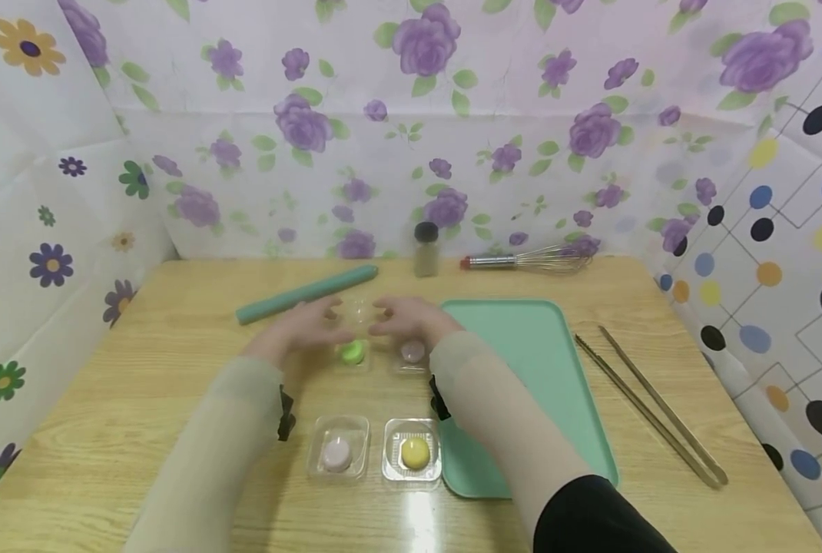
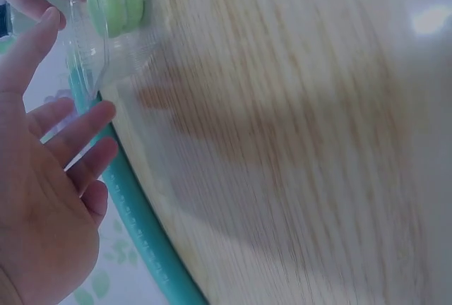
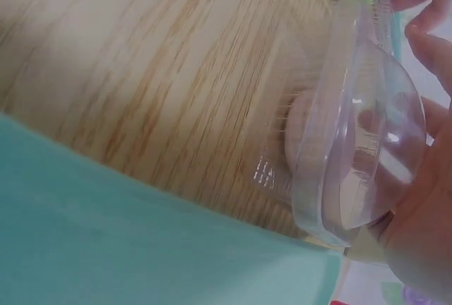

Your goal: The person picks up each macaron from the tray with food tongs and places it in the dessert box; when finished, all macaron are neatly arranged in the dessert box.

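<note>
My left hand [image 1: 307, 326], its fingers loosely bent, hovers beside a clear plastic box [image 2: 152, 44] with a green macaron [image 1: 352, 352]. In the left wrist view its palm faces the box and holds nothing. Opposite, my right hand [image 1: 411, 319] reaches over a second clear box [image 3: 272, 178] with a pale pinkish macaron [image 1: 413, 352]. The right wrist view shows this box's domed lid [image 3: 388, 142] in front of that hand; its relaxed fingers are partly seen through the plastic. Something clear [image 1: 360, 310] lies between both hands.
Nearer boxes hold a pale pink macaron [image 1: 337, 454] and a yellow macaron [image 1: 415, 453]. A green tray [image 1: 522, 330] lies to the right, with metal tongs [image 1: 649, 403] beyond. Behind are a teal rolling pin [image 1: 307, 294], a black-capped jar [image 1: 425, 250] and a whisk [image 1: 528, 260].
</note>
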The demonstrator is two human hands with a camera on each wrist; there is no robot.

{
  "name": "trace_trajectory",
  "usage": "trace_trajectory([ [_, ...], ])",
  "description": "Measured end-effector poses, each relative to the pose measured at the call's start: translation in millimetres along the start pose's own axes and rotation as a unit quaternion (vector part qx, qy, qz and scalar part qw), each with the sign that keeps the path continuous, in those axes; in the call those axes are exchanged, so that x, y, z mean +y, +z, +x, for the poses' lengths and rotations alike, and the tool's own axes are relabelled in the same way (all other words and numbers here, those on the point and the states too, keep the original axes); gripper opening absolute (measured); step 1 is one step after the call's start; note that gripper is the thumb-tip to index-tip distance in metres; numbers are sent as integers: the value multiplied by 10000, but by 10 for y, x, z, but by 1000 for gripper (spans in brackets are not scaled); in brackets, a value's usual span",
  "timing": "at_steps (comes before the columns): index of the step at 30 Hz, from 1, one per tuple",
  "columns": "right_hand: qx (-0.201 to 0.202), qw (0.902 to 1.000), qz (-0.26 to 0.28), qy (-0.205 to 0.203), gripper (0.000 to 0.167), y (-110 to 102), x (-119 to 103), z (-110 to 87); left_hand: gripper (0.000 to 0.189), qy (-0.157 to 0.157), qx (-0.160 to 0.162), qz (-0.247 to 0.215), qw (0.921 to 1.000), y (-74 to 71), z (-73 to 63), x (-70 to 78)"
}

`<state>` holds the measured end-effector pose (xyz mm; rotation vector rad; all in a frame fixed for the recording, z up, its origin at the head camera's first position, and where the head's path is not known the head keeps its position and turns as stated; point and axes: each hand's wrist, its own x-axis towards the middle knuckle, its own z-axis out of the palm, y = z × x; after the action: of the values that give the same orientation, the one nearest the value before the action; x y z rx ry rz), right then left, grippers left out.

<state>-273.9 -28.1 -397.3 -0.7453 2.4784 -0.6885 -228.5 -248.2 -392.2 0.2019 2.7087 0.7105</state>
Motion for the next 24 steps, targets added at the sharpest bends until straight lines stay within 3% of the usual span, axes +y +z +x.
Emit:
trace_trajectory([
  [3, 108, 9999, -30, -14, 63, -3, 11, 23, 87, 106, 30, 85, 9999, -2, 21, 28],
  [12, 468, 9987, 123, -181, 58, -89, 85, 11, 74, 557, 570, 364, 9962, -8, 74, 51],
  [19, 860, 9935, 320, -678, 55, -187, 157, -98, 50, 1158, 954, 162, 9885, -39, 3, 106],
  [24, 780, 9909, 799, -748, 65, -211, 178, -188, 41, 1284, 1099, 171, 9855, -32, -61, 152],
])
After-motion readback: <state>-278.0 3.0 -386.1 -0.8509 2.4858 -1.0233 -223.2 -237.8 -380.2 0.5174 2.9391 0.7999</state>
